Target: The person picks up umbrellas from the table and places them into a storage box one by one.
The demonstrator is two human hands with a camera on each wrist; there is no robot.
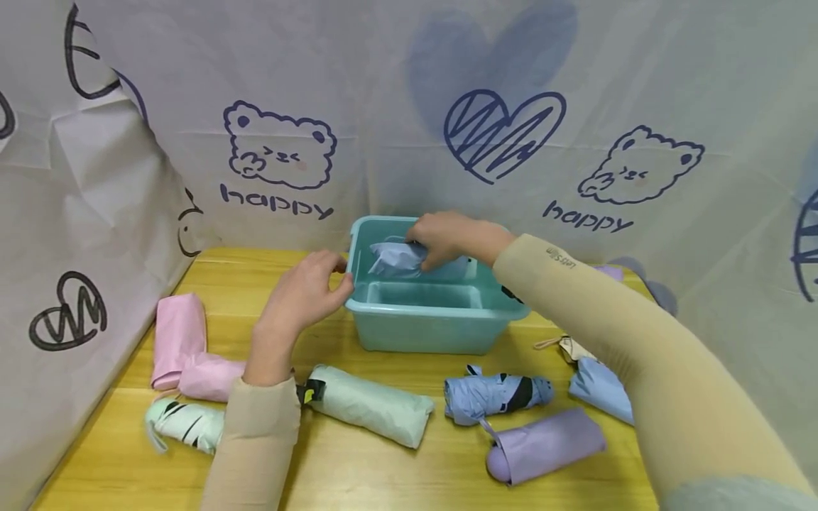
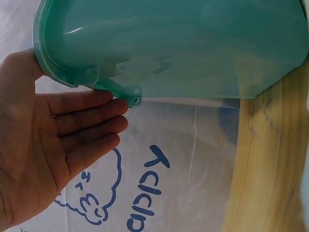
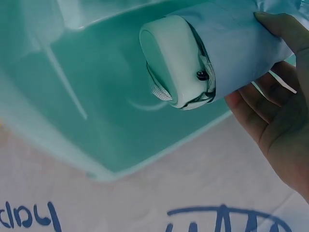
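Note:
A folded umbrella in a light-blue sleeve lies inside a turquoise plastic bin. My right hand grips it from above, thumb on one side and fingers on the other. One end of the umbrella, a pale rounded cap with a dark bead beside it, shows in the right wrist view, tilted over the bin floor. At the bin's left rim is my left hand, its fingers fairly straight alongside the handle and its thumb partly hidden at the rim.
In front of the bin lie a mint umbrella, a blue one and a purple one. Left are pink bundles and a striped mint umbrella. Another blue bundle lies right, partly behind my sleeve. Printed cloth hangs behind.

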